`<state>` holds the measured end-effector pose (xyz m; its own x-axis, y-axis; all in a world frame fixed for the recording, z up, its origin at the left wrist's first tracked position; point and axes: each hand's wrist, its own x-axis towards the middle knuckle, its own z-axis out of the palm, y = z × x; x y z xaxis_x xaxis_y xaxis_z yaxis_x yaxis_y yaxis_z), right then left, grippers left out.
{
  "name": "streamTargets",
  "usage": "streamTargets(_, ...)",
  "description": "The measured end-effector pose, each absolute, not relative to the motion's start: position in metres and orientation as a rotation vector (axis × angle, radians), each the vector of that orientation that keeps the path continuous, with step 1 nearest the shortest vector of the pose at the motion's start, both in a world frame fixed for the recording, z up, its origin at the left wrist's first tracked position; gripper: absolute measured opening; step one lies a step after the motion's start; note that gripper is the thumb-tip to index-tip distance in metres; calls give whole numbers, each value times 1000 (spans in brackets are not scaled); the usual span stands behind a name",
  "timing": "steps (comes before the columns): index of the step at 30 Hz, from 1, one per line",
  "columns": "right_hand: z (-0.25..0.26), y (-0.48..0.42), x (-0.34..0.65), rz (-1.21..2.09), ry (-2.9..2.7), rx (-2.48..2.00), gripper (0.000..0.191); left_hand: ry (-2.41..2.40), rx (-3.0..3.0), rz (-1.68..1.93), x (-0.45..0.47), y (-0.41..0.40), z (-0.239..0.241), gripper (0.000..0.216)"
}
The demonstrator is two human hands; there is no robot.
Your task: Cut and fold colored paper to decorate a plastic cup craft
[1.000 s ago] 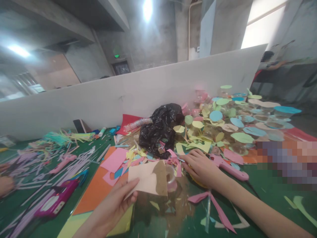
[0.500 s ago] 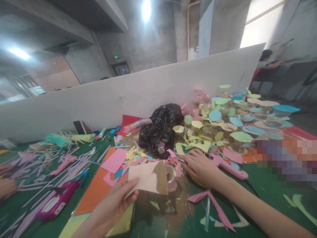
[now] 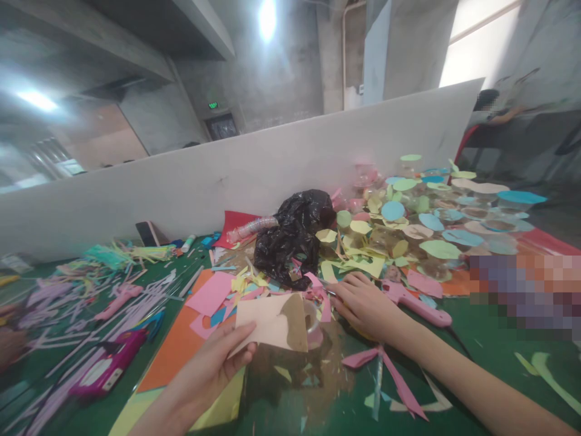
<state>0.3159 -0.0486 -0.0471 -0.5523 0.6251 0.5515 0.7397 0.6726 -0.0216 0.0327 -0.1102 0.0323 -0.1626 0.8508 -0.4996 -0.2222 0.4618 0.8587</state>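
Observation:
My left hand [image 3: 227, 357] pinches a pale peach sheet of paper [image 3: 261, 321] by its left side, thumb on top. The paper's right end has a wavy edge, with a brownish area beyond it. My right hand [image 3: 365, 306] is closed around scissors [image 3: 332, 293]; a bit of metal and a yellow handle show, the rest is under the fingers. Pink paper scraps [image 3: 320, 297] lie just left of the scissors. Behind the peach paper stands a clear round cup or roll [image 3: 312, 318], partly covered. Below my right wrist is a pink paper strip [image 3: 402, 384].
A black plastic bag [image 3: 295, 236] sits in the middle. Many clear cups with coloured paper discs [image 3: 440, 249] crowd the right side. A pink glue gun [image 3: 422, 309] lies beside my right forearm. Purple strips, a magenta tool [image 3: 111, 363] and another person's blurred hand [image 3: 11, 348] are at left.
My hands and the peach paper stay almost where they were. The other person's hand at the far left has moved and is blurred. The view has shifted very slightly.

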Motion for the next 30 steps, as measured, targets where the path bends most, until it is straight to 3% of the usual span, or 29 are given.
streamTargets(30, -42, -52, 316, -287, -2357, -1032, 21, 1452, 628, 1042, 37, -110, 41, 9)
